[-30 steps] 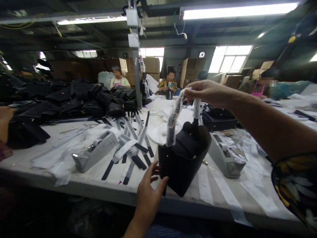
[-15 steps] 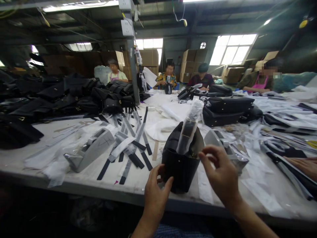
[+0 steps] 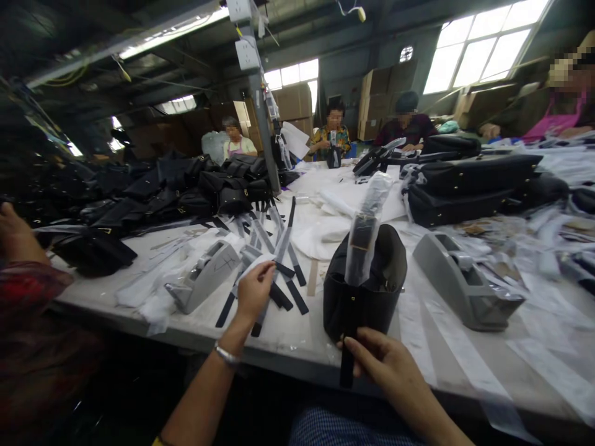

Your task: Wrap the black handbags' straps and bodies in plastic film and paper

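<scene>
Where a narrow black strap (image 3: 346, 368) hangs down the near face of the black bag (image 3: 365, 313), the thumb and fingers of the right hand (image 3: 388, 362) are pinched together on it, just below the bag's front. The bag itself stands upright on the table (image 3: 286, 331), close to the near edge, its mouth facing up and a handle (image 3: 365, 238) in clear plastic wrap rising out of it.

Left of the bag and well apart from it, the left hand (image 3: 253, 294) hovers over or touches a heap of strips (image 3: 297, 298), with thumb and forefinger brought together; whether a strip is caught between them cannot be told. A silvery band (image 3: 227, 354) circles that wrist.

Further left of the bag, past the strips, sits a grey tape dispenser (image 3: 207, 279); a second dispenser (image 3: 465, 288) stands near the bag on its right. Behind the bag lie crumpled white sheets (image 3: 323, 232), and behind it to the right, stacked black bags (image 3: 465, 179). A large pile of black bags (image 3: 181, 192) spreads behind the bag to the far left, with a co-worker's hand (image 3: 18, 235) in front of its left end. Well beyond the bag, a person in a patterned shirt (image 3: 344, 137) sits facing this way.
</scene>
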`<state>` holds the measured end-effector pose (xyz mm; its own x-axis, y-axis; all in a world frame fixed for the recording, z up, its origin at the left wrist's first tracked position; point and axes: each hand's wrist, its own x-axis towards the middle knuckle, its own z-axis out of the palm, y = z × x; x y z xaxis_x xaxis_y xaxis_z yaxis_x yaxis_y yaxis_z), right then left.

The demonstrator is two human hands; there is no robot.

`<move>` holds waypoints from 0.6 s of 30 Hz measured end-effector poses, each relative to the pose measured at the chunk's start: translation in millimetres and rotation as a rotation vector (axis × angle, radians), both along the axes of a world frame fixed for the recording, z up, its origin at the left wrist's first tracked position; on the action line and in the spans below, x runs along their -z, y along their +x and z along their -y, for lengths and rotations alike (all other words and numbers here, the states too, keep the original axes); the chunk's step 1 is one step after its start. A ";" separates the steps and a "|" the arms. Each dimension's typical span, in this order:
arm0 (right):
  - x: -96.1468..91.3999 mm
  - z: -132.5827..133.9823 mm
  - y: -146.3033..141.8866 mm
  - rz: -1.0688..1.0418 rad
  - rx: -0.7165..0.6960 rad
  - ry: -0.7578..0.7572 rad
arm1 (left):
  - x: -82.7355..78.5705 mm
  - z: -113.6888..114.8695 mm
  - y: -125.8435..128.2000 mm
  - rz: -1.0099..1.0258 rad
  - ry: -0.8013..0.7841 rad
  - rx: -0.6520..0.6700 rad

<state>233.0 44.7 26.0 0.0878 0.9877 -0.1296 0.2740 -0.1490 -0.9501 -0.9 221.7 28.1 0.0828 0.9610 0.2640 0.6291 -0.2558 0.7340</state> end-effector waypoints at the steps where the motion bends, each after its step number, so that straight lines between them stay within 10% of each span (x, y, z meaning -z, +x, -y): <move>1: 2.1 0.4 0.3 -0.005 -0.006 0.005 | -2.4 -24.2 -11.3 -0.059 -0.005 -0.063; 7: 11.4 3.0 2.3 -0.004 -0.041 0.029 | 6.5 -114.2 -49.4 -0.354 -0.192 -0.135; 18: 8.9 -1.2 4.3 -0.013 -0.069 0.040 | 6.1 -132.8 -73.3 -0.376 -0.169 -0.123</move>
